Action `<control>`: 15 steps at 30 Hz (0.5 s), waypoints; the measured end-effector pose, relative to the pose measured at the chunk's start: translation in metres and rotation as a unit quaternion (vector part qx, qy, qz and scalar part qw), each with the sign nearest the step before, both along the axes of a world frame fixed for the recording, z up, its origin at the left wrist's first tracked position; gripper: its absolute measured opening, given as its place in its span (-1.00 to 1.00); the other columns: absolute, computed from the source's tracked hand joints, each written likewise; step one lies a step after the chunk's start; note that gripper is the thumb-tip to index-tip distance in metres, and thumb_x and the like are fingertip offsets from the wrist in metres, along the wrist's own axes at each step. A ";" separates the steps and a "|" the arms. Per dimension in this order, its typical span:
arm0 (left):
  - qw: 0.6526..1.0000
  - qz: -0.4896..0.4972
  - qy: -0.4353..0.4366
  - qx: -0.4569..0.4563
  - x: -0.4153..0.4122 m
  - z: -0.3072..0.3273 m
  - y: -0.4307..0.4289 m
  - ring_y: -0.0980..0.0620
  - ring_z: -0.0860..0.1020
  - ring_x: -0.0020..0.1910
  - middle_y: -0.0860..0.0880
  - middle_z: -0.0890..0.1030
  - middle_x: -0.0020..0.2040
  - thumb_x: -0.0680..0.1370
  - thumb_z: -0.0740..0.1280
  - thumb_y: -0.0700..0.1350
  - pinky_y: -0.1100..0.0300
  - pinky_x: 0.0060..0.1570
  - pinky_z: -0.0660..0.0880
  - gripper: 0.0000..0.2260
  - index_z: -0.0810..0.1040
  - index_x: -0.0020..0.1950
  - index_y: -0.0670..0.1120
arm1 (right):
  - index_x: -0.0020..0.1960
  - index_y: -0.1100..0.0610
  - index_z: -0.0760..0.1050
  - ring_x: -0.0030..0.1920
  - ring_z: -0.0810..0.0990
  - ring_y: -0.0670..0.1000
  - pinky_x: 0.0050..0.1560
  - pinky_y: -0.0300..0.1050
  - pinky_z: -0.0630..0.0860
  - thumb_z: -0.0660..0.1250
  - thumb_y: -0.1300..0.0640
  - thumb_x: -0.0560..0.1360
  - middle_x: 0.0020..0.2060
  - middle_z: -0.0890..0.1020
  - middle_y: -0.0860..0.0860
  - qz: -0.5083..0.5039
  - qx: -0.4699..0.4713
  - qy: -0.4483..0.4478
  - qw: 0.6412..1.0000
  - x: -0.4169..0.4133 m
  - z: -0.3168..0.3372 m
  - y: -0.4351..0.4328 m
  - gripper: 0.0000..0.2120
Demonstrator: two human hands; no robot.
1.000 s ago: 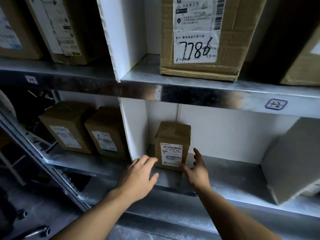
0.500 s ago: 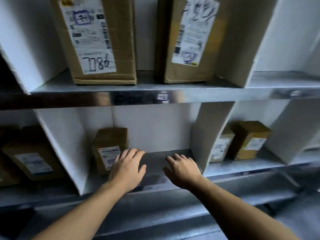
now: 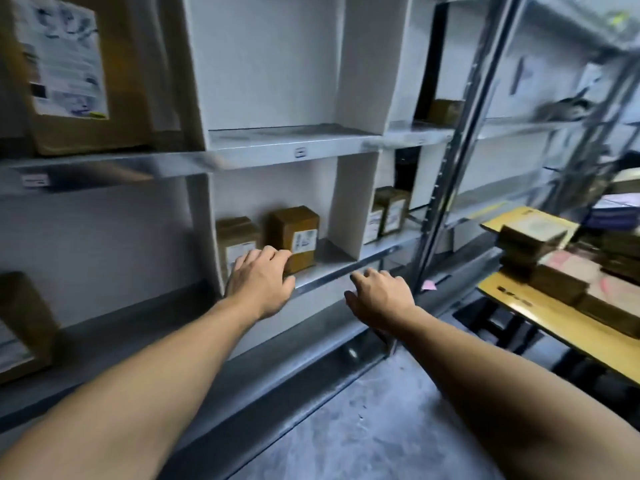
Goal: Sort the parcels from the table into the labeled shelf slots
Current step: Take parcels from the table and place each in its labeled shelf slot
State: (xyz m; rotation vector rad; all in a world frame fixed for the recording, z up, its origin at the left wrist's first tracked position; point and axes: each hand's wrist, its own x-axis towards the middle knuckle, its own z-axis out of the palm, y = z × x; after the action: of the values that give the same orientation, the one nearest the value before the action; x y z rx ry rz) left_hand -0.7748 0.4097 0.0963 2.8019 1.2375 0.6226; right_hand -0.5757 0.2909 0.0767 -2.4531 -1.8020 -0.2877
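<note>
My left hand (image 3: pixel 260 280) hangs in front of a lower shelf slot with its fingers loosely curled and nothing in it. Behind it two small brown parcels stand side by side, a left parcel (image 3: pixel 235 242) and a right parcel (image 3: pixel 294 237), each with a white label. My right hand (image 3: pixel 379 294) is open with fingers apart, below the shelf edge (image 3: pixel 346 271) and holding nothing. At the right, a yellow table (image 3: pixel 540 317) carries several flat brown parcels (image 3: pixel 533 237).
White dividers (image 3: pixel 346 202) split the metal shelves into slots. A big labelled box (image 3: pixel 79 74) stands on the upper shelf at left. Two small parcels (image 3: pixel 388 213) sit in the slot to the right. A metal upright (image 3: pixel 450 168) rises between shelf and table. Grey floor lies below.
The view has swung to the right, bringing the yellow table into sight. Both hands have drifted right along the shelf, away from the parcel they set down; they remain empty.
</note>
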 end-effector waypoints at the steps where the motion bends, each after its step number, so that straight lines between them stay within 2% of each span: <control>1: 1.000 -0.012 0.001 -0.002 0.023 0.001 -0.011 -0.08 0.39 0.28 -0.01 0.46 0.32 0.54 0.20 0.12 0.01 0.27 0.30 -0.57 0.37 0.40 0.06 | 0.16 0.04 0.39 0.17 0.52 0.22 -0.02 0.09 0.36 0.12 -0.16 0.58 0.13 0.53 0.10 -0.023 0.006 -0.003 1.000 0.017 0.001 -0.019 -0.68; 5: 0.998 -0.065 0.014 -0.016 0.107 0.000 -0.053 -0.08 0.40 0.27 -0.01 0.45 0.32 0.54 0.20 0.14 0.03 0.26 0.33 -0.56 0.36 0.41 0.07 | 0.18 0.06 0.39 0.14 0.52 0.24 0.08 0.15 0.44 0.12 -0.15 0.59 0.11 0.51 0.11 -0.095 0.023 -0.018 0.995 0.080 0.006 -0.093 -0.67; 9: 0.992 -0.126 0.029 -0.011 0.184 0.002 -0.091 -0.08 0.41 0.26 -0.01 0.46 0.32 0.54 0.22 0.14 0.04 0.26 0.31 -0.55 0.37 0.40 0.06 | 0.22 0.05 0.40 0.16 0.53 0.23 0.01 0.09 0.45 0.10 -0.16 0.59 0.14 0.53 0.10 -0.157 0.043 -0.020 0.986 0.134 0.007 -0.156 -0.64; 15: 0.974 -0.219 0.050 -0.011 0.286 0.000 -0.136 -0.10 0.39 0.27 -0.02 0.46 0.30 0.55 0.20 0.12 0.01 0.25 0.31 -0.59 0.36 0.38 0.06 | 0.25 0.04 0.40 0.14 0.53 0.22 -0.01 0.10 0.46 0.09 -0.18 0.58 0.17 0.54 0.11 -0.249 0.041 -0.013 0.968 0.202 0.002 -0.223 -0.61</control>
State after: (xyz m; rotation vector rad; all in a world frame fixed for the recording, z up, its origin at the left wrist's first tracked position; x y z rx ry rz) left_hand -0.4887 0.2742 0.0966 2.9695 0.5886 0.4390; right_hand -0.3741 0.0677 0.0787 -2.8121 -1.1234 -0.4165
